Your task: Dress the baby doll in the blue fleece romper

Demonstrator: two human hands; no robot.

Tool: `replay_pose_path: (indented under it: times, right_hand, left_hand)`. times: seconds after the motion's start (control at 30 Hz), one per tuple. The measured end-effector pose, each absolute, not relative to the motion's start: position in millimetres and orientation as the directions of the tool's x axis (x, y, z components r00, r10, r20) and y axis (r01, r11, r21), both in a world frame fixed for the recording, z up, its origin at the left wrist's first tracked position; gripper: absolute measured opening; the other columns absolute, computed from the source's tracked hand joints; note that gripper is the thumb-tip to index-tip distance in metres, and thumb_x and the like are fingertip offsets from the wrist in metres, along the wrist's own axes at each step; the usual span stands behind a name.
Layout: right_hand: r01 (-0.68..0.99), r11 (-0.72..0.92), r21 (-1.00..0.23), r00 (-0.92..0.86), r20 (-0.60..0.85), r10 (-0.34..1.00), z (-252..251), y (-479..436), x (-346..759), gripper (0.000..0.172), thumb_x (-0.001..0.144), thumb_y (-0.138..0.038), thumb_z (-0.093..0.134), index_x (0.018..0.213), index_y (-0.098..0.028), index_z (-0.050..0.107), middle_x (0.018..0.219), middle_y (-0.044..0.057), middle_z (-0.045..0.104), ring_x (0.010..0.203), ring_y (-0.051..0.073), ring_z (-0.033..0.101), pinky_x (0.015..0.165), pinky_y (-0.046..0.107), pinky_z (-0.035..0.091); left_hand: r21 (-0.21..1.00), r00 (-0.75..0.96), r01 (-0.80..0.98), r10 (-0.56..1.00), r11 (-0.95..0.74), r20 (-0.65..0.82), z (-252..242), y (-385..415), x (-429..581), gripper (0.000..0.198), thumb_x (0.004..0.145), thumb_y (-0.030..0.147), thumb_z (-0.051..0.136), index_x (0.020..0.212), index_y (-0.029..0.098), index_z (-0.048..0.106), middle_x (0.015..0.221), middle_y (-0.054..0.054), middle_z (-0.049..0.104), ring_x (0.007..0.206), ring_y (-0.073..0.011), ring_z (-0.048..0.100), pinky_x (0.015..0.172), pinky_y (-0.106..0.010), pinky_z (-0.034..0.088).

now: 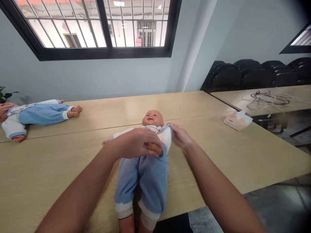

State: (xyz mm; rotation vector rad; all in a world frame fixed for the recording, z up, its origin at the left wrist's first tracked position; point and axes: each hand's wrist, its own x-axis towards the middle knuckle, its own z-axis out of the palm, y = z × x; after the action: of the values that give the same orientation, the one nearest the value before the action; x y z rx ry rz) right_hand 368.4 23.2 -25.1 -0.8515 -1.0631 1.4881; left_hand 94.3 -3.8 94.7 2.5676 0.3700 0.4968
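A baby doll [153, 117] lies on its back on the wooden table, head away from me, legs toward the near edge. It wears a white top [167, 136] with a bear print and blue fleece trousers [153, 178] with white cuffs. My left hand [139, 142] reaches across the doll's belly, its fingers closed around the doll's forearm and hand on the right side. At the shoulder on that same side, my right hand [178, 134] pinches the blue-trimmed edge of the top. The fingertips of my right hand are partly hidden by the cloth.
Another doll [41, 113] in similar blue and white clothes lies at the far left of the table [206, 155]. A tissue box [236, 121] stands on the right. Beyond it, tangled cables [269, 98] lie on a second table, with black stacked chairs [257, 76] behind.
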Motion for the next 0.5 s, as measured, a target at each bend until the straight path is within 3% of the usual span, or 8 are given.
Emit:
replay_pose_path:
  times: [0.17, 0.33, 0.4, 0.5]
  right_hand:
    - [-0.291, -0.087, -0.953, -0.182, -0.034, 0.983, -29, 24, 358, 0.027, 0.086, -0.040, 0.076, 0.104, -0.021, 0.079, 0.115, 0.010, 0.079, 0.114, 0.031, 0.070, 0.106, 0.046, 0.052]
    - [-0.315, -0.169, -0.934, -0.303, -0.070, 0.950, -27, 20, 356, 0.038, 0.091, -0.041, 0.069, 0.122, -0.021, 0.074, 0.132, 0.008, 0.073, 0.126, 0.030, 0.064, 0.113, 0.048, 0.047]
    - [-0.358, -0.179, -0.916, -0.352, -0.046, 0.935, -22, 15, 355, 0.044, 0.094, -0.050, 0.062, 0.127, -0.023, 0.071, 0.134, 0.008, 0.072, 0.131, 0.031, 0.062, 0.114, 0.050, 0.046]
    - [-0.379, -0.142, -0.914, -0.372, 0.010, 0.928, -17, 10, 352, 0.045, 0.094, -0.053, 0.060, 0.130, -0.027, 0.069, 0.134, 0.006, 0.072, 0.134, 0.030, 0.059, 0.114, 0.049, 0.045]
  left_hand:
    - [0.568, 0.849, 0.180, 0.419, -0.803, 0.323, 100, -5, 96, 0.018, 0.090, 0.033, 0.074, 0.107, 0.031, 0.078, 0.113, 0.000, 0.078, 0.105, -0.0198, 0.070, 0.097, -0.032, 0.052]
    - [0.680, 0.446, 0.314, 0.735, -0.662, 0.510, 93, 14, 90, 0.023, 0.086, 0.036, 0.075, 0.106, 0.026, 0.078, 0.111, -0.002, 0.078, 0.103, -0.0208, 0.071, 0.093, -0.031, 0.055]
    - [0.745, 0.301, 0.307, 0.803, -0.592, 0.514, 89, 21, 88, 0.026, 0.086, 0.039, 0.074, 0.107, 0.024, 0.077, 0.111, -0.004, 0.078, 0.103, -0.0216, 0.071, 0.090, -0.031, 0.056]
    - [0.803, 0.243, 0.258, 0.841, -0.537, 0.484, 89, 23, 84, 0.030, 0.084, 0.041, 0.075, 0.108, 0.022, 0.077, 0.112, -0.005, 0.078, 0.102, -0.0222, 0.072, 0.086, -0.031, 0.058]
